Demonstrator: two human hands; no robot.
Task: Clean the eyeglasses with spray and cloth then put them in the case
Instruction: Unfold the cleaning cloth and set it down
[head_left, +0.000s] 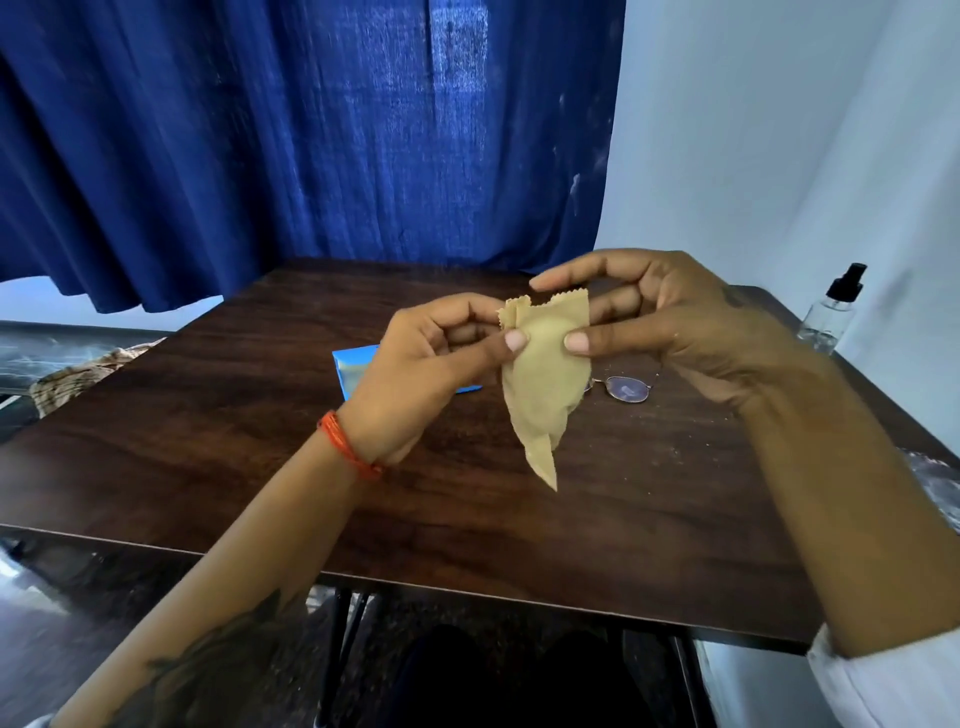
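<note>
A tan cleaning cloth (543, 384) hangs above the dark wooden table (234, 441), pinched at its upper edge by both hands. My left hand (431, 364) pinches its left corner and my right hand (670, 322) pinches its right side with the thumb on the front. The eyeglasses (628, 388) lie on the table behind the cloth, partly hidden by it. A blue case (353, 371) lies on the table behind my left hand, mostly covered by it. The clear spray bottle (831, 312) with a black top stands at the table's far right corner.
A blue curtain (311, 145) hangs behind the table and a pale wall (779, 130) stands at the right. A patterned cloth (72, 379) lies off the table's left edge. Black table legs (337, 649) show below the near edge.
</note>
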